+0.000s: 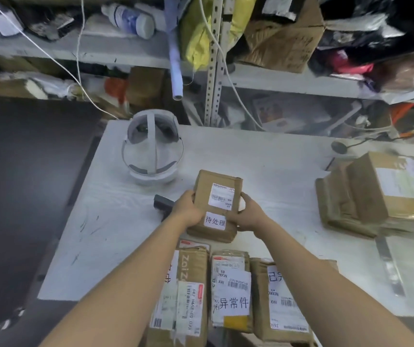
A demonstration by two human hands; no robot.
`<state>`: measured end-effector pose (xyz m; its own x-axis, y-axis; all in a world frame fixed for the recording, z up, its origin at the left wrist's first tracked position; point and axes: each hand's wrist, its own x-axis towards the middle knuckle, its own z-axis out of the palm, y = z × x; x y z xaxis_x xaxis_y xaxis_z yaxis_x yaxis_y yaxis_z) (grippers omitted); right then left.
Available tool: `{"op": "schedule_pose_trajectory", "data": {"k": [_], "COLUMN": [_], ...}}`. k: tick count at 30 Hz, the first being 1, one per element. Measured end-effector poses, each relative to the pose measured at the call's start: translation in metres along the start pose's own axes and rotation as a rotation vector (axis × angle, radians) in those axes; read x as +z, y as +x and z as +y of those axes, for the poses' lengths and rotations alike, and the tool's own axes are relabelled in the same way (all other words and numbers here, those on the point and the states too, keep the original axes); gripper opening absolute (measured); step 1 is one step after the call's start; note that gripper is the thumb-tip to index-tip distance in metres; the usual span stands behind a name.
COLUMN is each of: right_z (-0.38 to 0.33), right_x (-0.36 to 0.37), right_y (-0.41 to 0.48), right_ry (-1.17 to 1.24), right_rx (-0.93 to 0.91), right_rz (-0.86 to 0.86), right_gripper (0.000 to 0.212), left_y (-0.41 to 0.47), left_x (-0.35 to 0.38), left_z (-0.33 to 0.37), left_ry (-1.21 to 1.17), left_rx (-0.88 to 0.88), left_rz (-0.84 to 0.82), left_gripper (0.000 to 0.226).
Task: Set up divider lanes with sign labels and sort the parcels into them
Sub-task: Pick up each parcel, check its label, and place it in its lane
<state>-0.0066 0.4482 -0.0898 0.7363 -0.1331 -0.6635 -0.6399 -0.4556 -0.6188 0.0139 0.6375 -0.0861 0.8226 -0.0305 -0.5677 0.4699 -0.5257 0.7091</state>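
Where the forearms reach out over the near edge of the white table [276, 159], three brown parcels lie side by side below them: the left parcel [190, 271] beside the left forearm, the middle parcel [231, 284] between the arms and bearing the 异常件 sign [233, 303], and the right parcel [276, 304] partly under the right forearm, its own sign cut off by the arm. Just beyond these, the left hand [187, 209] and right hand [248, 214] clamp the held parcel [216, 179] between them, one on each long side, fingers curled round its edges. A shipping label sits on its upper face, and the 待处理 sign [215, 220] lies between the two hands. Whether its near end touches the table cannot be told. A dark object [162, 202] shows just behind the left hand. Farther out, beyond and to the left of the left hand, a white headset [150, 151] rests on the table. Well to the right of the right hand sits a pile of larger parcels [376, 194]. Cluttered shelves [276, 78] rise beyond everything
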Motion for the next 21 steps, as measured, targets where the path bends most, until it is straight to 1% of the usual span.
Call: {"op": "schedule_pose_trajectory", "data": {"k": [3,7,9,12,16,21], "right_z": [0.006,-0.006,-0.01,-0.014,-0.013,0.0], "right_x": [0.0,-0.013,-0.021,-0.035,-0.058,-0.089], "right_y": [0.004,-0.012,-0.018,-0.033,-0.057,-0.08], "right_ry": [0.035,0.086,0.111,0.146,0.17,0.266], "right_rx": [-0.019,-0.045,-0.061,-0.086,-0.109,-0.152], "right_rz": [-0.001,0.033,0.054,0.084,0.108,0.179], "right_gripper": [0.095,0.091,0.09,0.087,0.076,0.071], "left_y": [-0.004,-0.011,-0.015,-0.024,-0.034,-0.053], "left_x": [0.0,-0.004,-0.006,-0.007,-0.003,0.021], "left_z": [0.004,0.016,0.026,0.045,0.065,0.083], "left_ry": [-0.052,-0.097,-0.106,-0.129,-0.14,-0.112], "left_rx": [-0.036,-0.048,-0.03,0.054,0.184,0.364], "left_rz": [0.02,0.001,-0.002,-0.017,-0.025,-0.09], "left_gripper": [0.046,0.062,0.066,0.064,0.065,0.064]}}
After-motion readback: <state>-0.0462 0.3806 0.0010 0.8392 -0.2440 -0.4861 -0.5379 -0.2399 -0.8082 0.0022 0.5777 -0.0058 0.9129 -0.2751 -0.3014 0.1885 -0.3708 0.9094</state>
